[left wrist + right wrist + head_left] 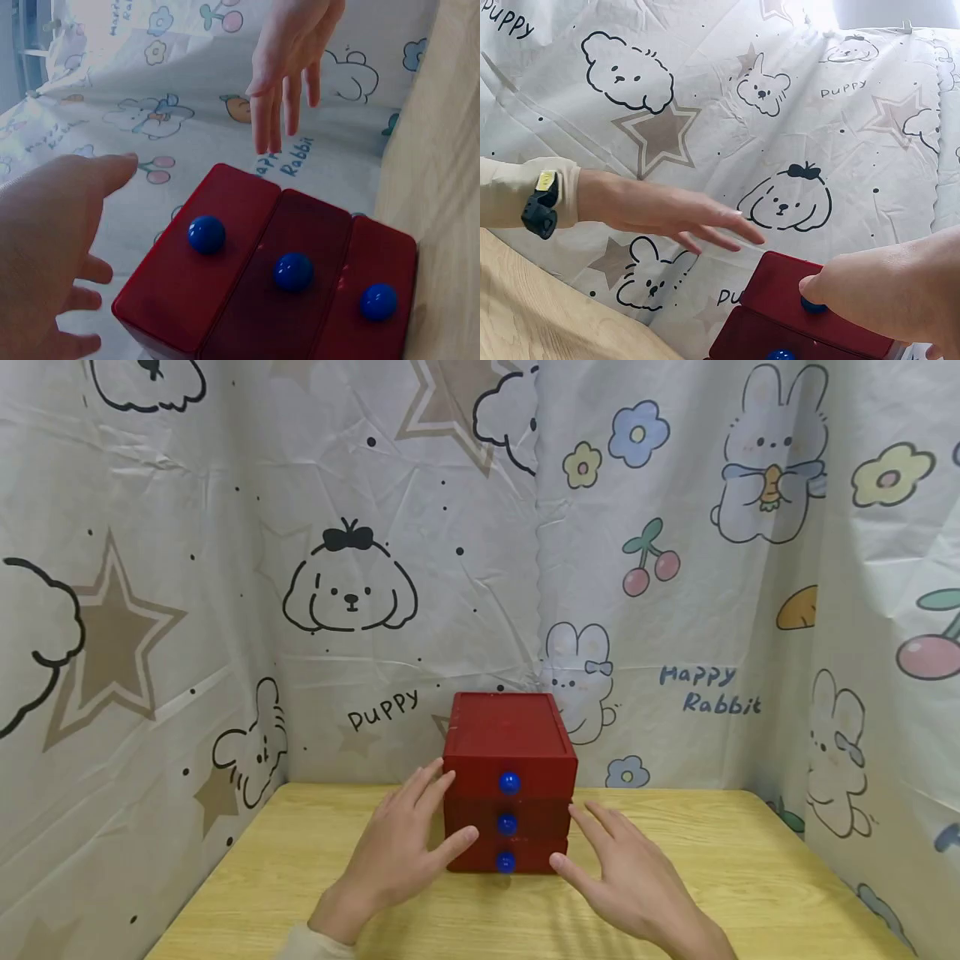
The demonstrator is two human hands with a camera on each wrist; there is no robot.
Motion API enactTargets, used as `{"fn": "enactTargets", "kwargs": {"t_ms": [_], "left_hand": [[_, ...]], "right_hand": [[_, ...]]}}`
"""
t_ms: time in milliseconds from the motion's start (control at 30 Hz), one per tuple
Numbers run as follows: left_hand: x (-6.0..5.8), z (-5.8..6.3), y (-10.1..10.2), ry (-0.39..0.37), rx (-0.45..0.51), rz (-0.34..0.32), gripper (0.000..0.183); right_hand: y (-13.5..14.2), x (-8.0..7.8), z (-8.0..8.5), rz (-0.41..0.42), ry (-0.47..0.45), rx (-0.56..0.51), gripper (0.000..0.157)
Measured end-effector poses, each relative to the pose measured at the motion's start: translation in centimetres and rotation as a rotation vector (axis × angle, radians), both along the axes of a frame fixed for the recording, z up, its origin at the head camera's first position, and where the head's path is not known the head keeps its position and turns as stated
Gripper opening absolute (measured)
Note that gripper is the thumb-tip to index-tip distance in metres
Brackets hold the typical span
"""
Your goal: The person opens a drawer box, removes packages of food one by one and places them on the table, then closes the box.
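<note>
Red three-drawer chest (507,760): upright, long axis vertical, blue knobs (508,782) face person; stands mid-table toward back. Left hand (405,852), right hand (626,868): fingers spread, flanking chest, holding nothing. Light wood table (300,868); cartoon-print cloth backdrop (225,568).

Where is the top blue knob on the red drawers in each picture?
Head: top blue knob, just below the middle, above two other knobs.
Left wrist: leftmost of three knobs, lower middle.
Right wrist: low and right of middle, mostly hidden behind the right hand.
Shared landmark: the red drawer box.
</note>
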State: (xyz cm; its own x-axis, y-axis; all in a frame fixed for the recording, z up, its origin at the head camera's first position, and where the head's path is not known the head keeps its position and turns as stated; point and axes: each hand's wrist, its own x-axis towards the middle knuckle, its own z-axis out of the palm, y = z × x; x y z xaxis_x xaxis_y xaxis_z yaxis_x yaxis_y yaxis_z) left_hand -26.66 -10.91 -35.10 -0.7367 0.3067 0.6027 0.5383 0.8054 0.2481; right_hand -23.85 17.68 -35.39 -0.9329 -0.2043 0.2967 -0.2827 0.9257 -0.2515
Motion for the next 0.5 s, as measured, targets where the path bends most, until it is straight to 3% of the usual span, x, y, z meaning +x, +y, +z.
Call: {"fn": "enactTargets", "kwargs": {"t_ms": [100,233,400,500], "left_hand": [[-1.5,1.1,0.0,0.056,0.001,-0.02,0.073],[-3.6,2.6,0.1,0.055,-0.013,-0.041,0.072],[-6.0,4.0,0.5,0.016,-0.033,-0.043,0.071],[-7.1,4.3,1.1,-0.034,-0.108,-0.018,0.075]], "right_hand": [[-0.2,-0.2,0.0,0.011,-0.005,-0.024,0.079],[-0.7,-0.6,-0.1,0.023,-0.031,-0.083,0.079],[-1.6,-1.7,-0.3,0.069,-0.049,-0.283,0.075],[-2.3,-2.5,-0.5,0.133,-0.068,-0.413,0.07]]}}
